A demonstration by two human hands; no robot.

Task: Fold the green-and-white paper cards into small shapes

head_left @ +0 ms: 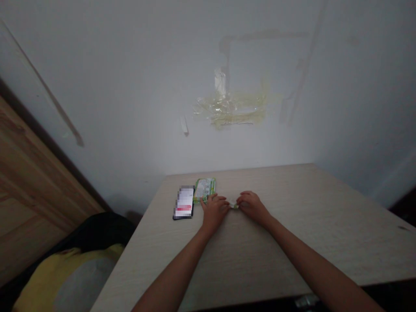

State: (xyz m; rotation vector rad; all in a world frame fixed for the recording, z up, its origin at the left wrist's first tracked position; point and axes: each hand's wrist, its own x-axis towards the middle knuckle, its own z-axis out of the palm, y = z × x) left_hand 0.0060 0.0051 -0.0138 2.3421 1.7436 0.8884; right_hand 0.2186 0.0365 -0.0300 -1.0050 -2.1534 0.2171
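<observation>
Both my hands rest on a pale wooden table (292, 225), close together near its far middle. My left hand (214, 211) and my right hand (251, 206) each pinch one end of a small pale piece (233, 203) held between them; I cannot make out what it is. A green and white packet (204, 189) lies flat just beyond my left hand, touching its fingers. A black phone (184, 202) with a lit screen lies to the left of the packet.
A white wall rises right behind the table, with old tape residue (232, 108) on it. At the left stand a wooden panel (29, 195) and a dark and yellow bundle (74, 264) below the table's edge.
</observation>
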